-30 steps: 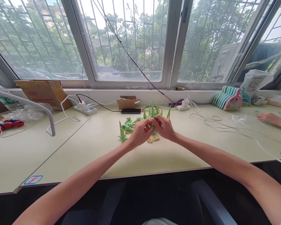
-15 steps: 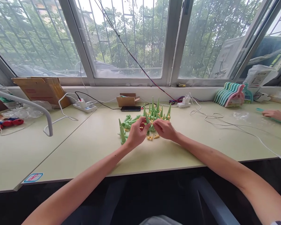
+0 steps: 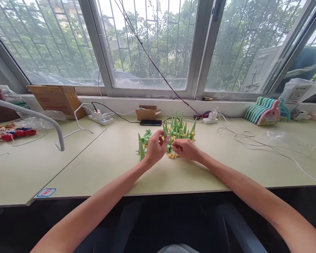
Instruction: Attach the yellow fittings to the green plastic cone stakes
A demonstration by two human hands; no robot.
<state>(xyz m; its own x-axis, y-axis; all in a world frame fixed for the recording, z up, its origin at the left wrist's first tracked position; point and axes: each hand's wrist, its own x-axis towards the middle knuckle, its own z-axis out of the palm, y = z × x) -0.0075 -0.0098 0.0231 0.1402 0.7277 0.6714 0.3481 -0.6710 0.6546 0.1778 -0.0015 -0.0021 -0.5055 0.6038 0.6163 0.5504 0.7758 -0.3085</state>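
Observation:
My left hand (image 3: 155,149) is closed around a green pointed cone piece (image 3: 165,131), its tip sticking up past the fingers. Just to the right, my right hand (image 3: 186,149) has its fingers pinched together; whatever is in them is too small to make out. Behind both hands stand several upright green cones (image 3: 175,121) with small yellow parts around their bases. More green pieces (image 3: 146,134) lie in a heap left of my left hand, near another upright green cone (image 3: 141,149). Several loose yellow pieces (image 3: 171,156) lie below the fingertips of my right hand.
A black phone (image 3: 151,122) and a small open cardboard box (image 3: 147,113) sit behind the pieces. Power strips (image 3: 101,120) and loose white cables (image 3: 249,135) run along the table. Teal and pink hangers (image 3: 268,111) stand at the right; a grey curved bar (image 3: 59,131) rises at left.
My right hand has drawn slightly away from my left, opening a small gap. The view has turned a little right-to-left, and the other person's hand at far right is out of sight.

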